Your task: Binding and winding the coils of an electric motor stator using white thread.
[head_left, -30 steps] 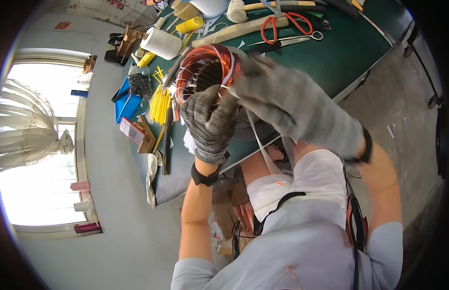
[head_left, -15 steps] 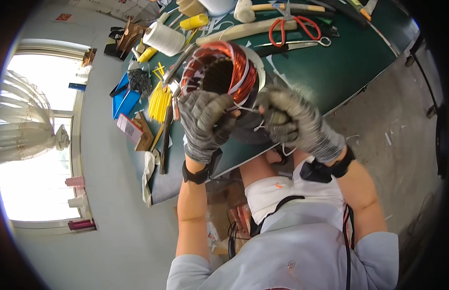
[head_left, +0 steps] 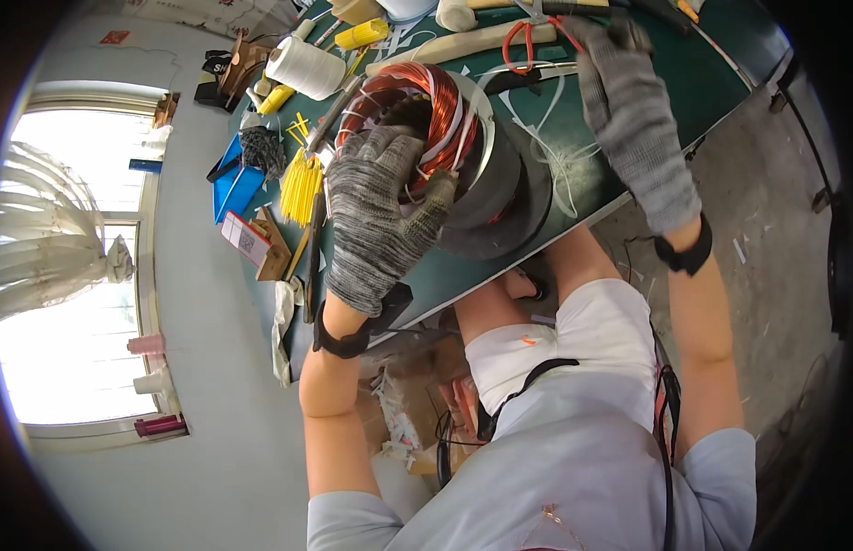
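Observation:
My gloved left hand [head_left: 376,207] lies over the near side of a motor stator [head_left: 486,138] with copper-red windings [head_left: 443,106]. Its fingers curl over the winding toward the bore, and the thumb presses by the white lacing cord at the rim. The stator sits on a dark round base [head_left: 523,197]. White cord [head_left: 562,158] trails loosely from it to the right. At the upper right, my gloved right hand [head_left: 628,119] reaches to the red-handled scissors [head_left: 518,50] and covers part of one handle loop. Its fingertips are partly hidden, so a grip on them cannot be confirmed.
A white thread spool [head_left: 304,68], a bundle of yellow strips [head_left: 303,188] and a blue tray [head_left: 235,184] lie to the left. Beyond the stator is a wooden stick [head_left: 463,50], beside a mallet [head_left: 456,16]. The green table's near edge runs before my legs.
My hands were together at the cord on the stator's near rim. The right hand has let go of the cord and moved up and right to the scissors; the left has shifted onto the winding.

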Demonstrator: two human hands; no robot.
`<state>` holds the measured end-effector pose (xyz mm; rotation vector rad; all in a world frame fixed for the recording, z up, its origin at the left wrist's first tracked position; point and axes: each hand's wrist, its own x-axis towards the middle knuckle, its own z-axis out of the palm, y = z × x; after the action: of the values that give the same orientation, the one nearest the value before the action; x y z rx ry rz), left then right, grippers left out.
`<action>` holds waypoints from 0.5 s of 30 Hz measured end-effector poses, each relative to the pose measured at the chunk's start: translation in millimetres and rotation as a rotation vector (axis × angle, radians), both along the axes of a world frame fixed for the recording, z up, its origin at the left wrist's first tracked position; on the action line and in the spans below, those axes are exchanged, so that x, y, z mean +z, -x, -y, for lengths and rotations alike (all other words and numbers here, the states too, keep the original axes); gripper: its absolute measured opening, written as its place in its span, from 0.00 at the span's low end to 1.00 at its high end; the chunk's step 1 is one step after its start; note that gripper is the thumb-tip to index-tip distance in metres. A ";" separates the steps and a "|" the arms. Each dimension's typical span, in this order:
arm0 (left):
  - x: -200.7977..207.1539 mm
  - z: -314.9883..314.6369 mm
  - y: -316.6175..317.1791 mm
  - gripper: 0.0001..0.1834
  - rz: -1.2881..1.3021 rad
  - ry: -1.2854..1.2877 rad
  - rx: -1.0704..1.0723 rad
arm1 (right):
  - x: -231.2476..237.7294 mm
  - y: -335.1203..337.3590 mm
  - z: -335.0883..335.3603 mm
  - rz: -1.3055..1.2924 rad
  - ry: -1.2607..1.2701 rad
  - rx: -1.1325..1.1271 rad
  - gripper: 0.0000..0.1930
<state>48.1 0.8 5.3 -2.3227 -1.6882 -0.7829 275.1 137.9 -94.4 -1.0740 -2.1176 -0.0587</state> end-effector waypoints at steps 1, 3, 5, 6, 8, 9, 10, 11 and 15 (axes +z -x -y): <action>-1.3 -1.9 2.8 0.16 -0.020 -0.053 -0.039 | -4.3 3.2 6.8 -0.185 -0.049 0.183 0.17; 6.8 3.3 4.5 0.17 -0.031 0.079 0.088 | 14.6 19.7 47.6 -0.525 0.158 0.470 0.18; 11.9 2.7 -2.6 0.20 0.028 0.208 0.173 | 23.9 33.0 72.8 -0.484 0.113 0.448 0.20; 12.5 -0.2 -5.1 0.20 0.030 0.212 0.176 | 26.6 40.1 78.1 -0.447 0.073 0.429 0.23; 16.8 -5.4 -8.9 0.20 0.159 0.252 0.098 | 42.2 60.7 83.1 -0.543 0.148 0.435 0.24; 16.0 -6.0 -3.9 0.20 0.055 0.237 0.115 | 47.1 68.2 83.8 -0.642 0.217 0.433 0.26; 20.4 -7.0 -2.6 0.20 0.051 0.240 0.113 | 41.2 76.1 81.9 -0.647 0.218 0.431 0.26; 28.2 -8.0 -3.3 0.21 0.004 0.391 0.146 | 36.8 88.2 79.3 -0.604 0.103 0.433 0.26; 20.4 -9.8 4.6 0.24 -0.212 0.278 0.119 | 11.6 93.7 81.5 -0.879 0.124 0.449 0.23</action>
<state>43.5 10.6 25.7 -2.3466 -1.9180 -0.2826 181.4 56.4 -82.8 -0.5041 -1.4969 0.6481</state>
